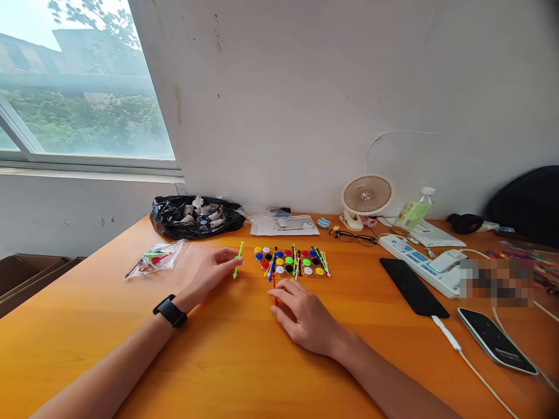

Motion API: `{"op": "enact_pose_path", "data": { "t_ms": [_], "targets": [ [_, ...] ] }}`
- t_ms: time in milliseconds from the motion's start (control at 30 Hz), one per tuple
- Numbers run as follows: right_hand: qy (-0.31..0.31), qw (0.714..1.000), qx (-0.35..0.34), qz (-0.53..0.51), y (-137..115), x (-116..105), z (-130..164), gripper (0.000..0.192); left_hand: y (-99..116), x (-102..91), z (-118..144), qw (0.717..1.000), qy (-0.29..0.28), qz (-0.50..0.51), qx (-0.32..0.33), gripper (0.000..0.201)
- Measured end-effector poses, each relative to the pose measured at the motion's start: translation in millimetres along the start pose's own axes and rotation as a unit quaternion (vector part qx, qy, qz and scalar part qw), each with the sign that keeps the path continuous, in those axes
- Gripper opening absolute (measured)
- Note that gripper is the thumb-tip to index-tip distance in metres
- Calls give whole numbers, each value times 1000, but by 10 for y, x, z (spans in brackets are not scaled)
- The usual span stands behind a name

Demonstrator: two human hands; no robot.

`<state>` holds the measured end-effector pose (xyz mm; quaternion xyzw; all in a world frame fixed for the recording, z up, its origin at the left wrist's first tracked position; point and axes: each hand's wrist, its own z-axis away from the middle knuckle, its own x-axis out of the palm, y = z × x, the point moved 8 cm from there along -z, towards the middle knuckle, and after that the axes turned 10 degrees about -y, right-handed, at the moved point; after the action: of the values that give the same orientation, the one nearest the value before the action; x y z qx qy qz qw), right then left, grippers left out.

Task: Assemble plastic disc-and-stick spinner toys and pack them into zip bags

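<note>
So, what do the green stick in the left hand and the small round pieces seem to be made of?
Green stick, held by the left hand: probably plastic, judging by its bright uniform colour and thin moulded look. Round pieces: likely plastic too, with solid saturated colours. Whether glossy or matte is too small to tell.

Both forearms enter from the bottom edge, converging toward frame centre. Left hand [212, 269], watch on wrist, fingertips pinched together. Right hand [301, 314] palm-down, fingers curled; apparently pressing flat, contact unclear.
</note>
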<state>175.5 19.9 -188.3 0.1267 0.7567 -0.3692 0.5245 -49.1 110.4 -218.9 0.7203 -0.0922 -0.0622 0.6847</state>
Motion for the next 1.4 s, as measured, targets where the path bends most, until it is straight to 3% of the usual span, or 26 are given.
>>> {"op": "enact_pose_path", "data": {
  "t_ms": [100,333,400,467,633,700,867,933,1000,1200,1400],
  "targets": [
    [14,1000,17,18,82,-4,-15,23,66,-56,3,992,13,-122,22,13],
    [7,1000,6,7,150,75,-20,18,130,-161,-11,976,55,-189,90,5],
    [5,1000,1,5,121,60,-17,16,181,-112,30,965,65,-225,120,20],
    [13,1000,-8,2,71,19,-15,15,255,32,91,960,44,-229,157,34],
    [55,998,-12,-39,-5,-64,-12,13,339,610,236,943,-118,-247,191,46],
    [62,997,-8,-50,-4,-56,-7,14,310,733,263,931,-153,-271,192,49],
    [60,996,-2,-63,29,-18,9,17,237,710,231,882,-141,-399,208,50],
    [59,996,-10,-65,26,-16,11,24,238,684,227,853,-137,-454,216,46],
    [64,996,-15,-55,23,-29,11,30,254,666,238,842,-138,-474,216,39],
    [154,985,34,-67,167,-191,46,27,287,668,275,893,-122,-385,198,32],
    [212,959,69,-176,302,-330,99,21,123,794,288,969,-129,-160,140,31]
  ]
}}
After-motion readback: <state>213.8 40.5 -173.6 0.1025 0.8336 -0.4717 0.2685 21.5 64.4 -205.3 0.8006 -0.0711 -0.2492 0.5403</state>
